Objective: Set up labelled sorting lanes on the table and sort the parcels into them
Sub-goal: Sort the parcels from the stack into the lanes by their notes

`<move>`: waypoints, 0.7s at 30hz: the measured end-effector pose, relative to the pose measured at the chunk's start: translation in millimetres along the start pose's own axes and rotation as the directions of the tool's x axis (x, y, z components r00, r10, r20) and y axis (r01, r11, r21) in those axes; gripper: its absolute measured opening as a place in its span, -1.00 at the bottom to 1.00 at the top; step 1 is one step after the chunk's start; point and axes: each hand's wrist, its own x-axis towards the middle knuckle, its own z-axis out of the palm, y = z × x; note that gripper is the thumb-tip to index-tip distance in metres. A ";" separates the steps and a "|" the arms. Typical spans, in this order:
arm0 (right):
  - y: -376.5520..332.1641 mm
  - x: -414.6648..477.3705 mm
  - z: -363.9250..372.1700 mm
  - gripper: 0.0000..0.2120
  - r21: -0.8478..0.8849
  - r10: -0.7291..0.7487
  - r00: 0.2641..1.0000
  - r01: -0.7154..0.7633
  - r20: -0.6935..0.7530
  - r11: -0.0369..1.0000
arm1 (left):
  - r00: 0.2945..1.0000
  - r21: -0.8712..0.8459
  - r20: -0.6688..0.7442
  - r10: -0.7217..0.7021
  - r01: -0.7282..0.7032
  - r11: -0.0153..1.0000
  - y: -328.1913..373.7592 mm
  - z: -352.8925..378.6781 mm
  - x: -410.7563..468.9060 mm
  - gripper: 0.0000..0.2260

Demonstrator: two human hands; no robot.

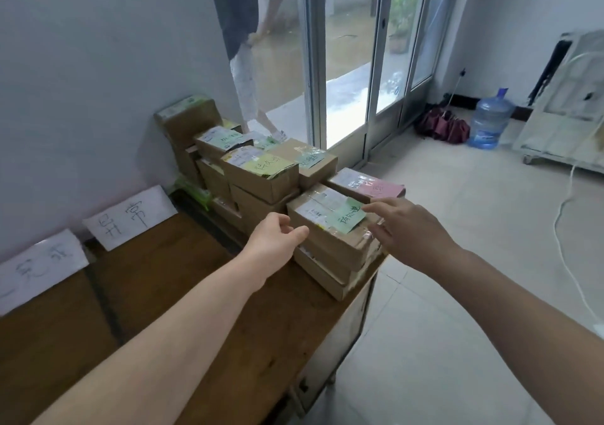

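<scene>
A: At the far right end of the bench (261,326), both hands reach the nearest parcel (322,217): left hand (277,241) curled beside it, grip unclear; right hand (405,228) spread over its top.
B: So, picking up. Next needs a firm two-sided hold, then matching a label (130,217).

Soft daylight enters through the glass doors (349,64) at the back, where the ground outside looks pale and washed out. The room is evenly bright with no hard shadows, and the wall (81,81) takes a cool grey-blue cast. Faint shade lies under the stacked parcels (261,182) on the worktop (170,280). Clear tape on the nearest parcel (327,238) glints. The whole frame is slightly soft, and the wide lens tilts the door frames and bows the edges.
</scene>
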 end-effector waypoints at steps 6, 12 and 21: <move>57.0 41.9 -1.4 -0.68 0.027 -0.187 0.982 0.187 0.014 0.982 | 0.969 -0.151 -0.095 -0.227 0.212 0.966 16.6 24.6 10.8 -0.49; 91.0 73.7 12.5 -0.43 0.022 -0.273 0.959 0.272 0.079 0.962 | 0.888 -0.415 -0.048 -0.458 0.399 0.817 34.3 62.7 11.3 -0.40; 114.1 94.0 23.8 0.01 0.089 -0.121 0.973 0.106 0.194 0.990 | 0.848 -0.543 -0.013 -0.531 0.440 0.715 48.9 89.3 16.4 -0.65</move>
